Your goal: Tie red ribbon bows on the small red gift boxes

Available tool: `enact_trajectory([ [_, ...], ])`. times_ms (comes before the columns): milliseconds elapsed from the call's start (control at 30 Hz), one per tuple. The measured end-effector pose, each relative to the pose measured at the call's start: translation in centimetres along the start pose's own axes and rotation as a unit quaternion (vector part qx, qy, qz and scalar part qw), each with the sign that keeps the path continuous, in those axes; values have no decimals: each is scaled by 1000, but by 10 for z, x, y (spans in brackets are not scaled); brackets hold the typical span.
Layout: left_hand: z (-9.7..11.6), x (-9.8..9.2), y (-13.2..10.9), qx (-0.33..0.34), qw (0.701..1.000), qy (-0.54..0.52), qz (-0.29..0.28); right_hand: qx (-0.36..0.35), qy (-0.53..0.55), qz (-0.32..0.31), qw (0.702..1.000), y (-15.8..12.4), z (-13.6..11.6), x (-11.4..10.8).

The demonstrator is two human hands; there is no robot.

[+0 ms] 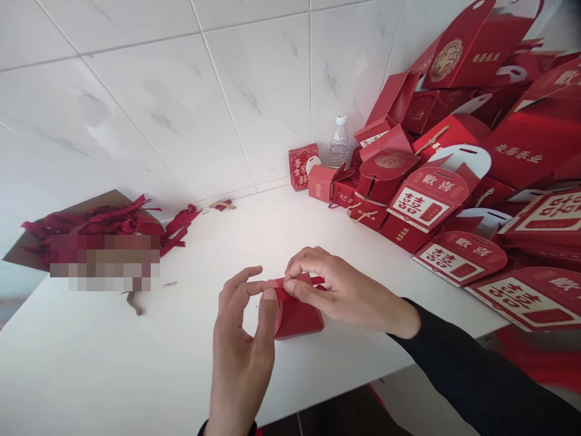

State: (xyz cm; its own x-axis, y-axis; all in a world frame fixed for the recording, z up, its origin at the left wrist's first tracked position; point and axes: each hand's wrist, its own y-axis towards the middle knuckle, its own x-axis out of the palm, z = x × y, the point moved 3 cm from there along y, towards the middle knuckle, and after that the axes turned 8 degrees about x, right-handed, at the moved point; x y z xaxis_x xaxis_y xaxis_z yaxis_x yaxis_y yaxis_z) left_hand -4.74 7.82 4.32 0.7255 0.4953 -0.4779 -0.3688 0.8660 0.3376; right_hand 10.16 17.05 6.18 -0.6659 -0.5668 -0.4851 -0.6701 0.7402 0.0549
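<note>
A small red gift box [300, 322] stands on the white table in front of me, with a rounded pink-red flap on its left side. My left hand [245, 321] pinches the top of that flap between thumb and index finger, the other fingers raised. Over the top of the box, the fingertips of my right hand [336, 281] are closed on a red ribbon [320, 281], whose end sticks out behind the hand. Exactly how the ribbon runs between my fingers is hidden.
Red gift boxes [402, 236] are heaped along the right side. A clear plastic bottle [338, 144] stands by the tiled wall. At the left, a brown cardboard box [109, 201] holds loose red ribbons [91, 221]; part is pixelated. The white table's [136, 363] front edge is near me.
</note>
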Motion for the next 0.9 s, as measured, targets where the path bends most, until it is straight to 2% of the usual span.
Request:
enact_trajectory([
  [167,-23,10,-18,-59,996,61,-31,23,-68,25,997,3,5,10],
  [267,-36,12,-26,-100,995,-15,-25,44,-139,13,989,3,10,18],
  [367,-42,9,-29,-119,990,-73,-16,61,-156,-8,986,4,9,22],
  [533,-44,6,-28,-140,983,-116,-18,70,-134,-57,987,9,5,24],
  [900,-40,5,-28,-151,977,-146,-23,62,-100,-59,991,21,3,28],
])
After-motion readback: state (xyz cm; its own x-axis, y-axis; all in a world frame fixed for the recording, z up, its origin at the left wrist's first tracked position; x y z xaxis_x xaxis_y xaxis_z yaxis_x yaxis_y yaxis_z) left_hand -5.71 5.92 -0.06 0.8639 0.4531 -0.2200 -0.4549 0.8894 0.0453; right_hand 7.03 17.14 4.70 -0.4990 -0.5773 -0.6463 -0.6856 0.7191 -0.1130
